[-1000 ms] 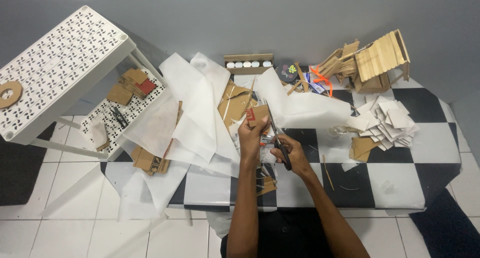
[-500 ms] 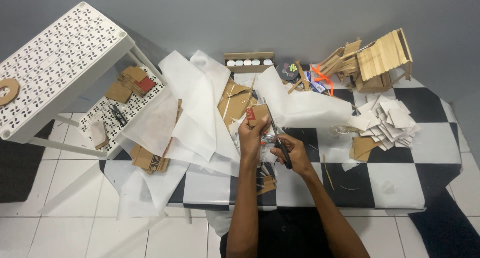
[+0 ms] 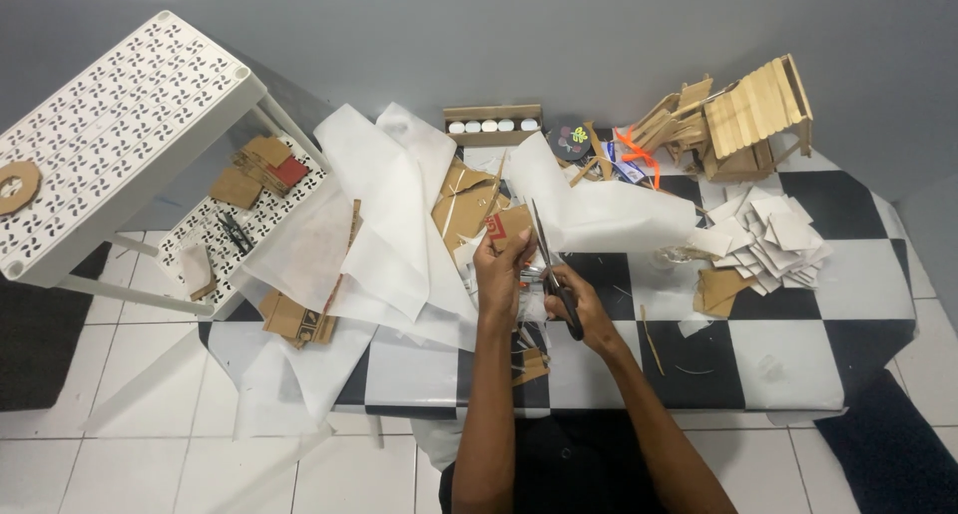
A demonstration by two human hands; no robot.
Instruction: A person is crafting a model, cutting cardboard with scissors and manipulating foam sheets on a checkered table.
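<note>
L hand [image 3: 502, 264] grips cardboard piece [image 3: 511, 227]; R hand [image 3: 584, 309] grips scissors [image 3: 551, 264], blades up.

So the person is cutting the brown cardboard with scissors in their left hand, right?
Not quite. The head view shows the scissors in the right hand. The left hand holds the brown cardboard piece they are cutting.
</note>
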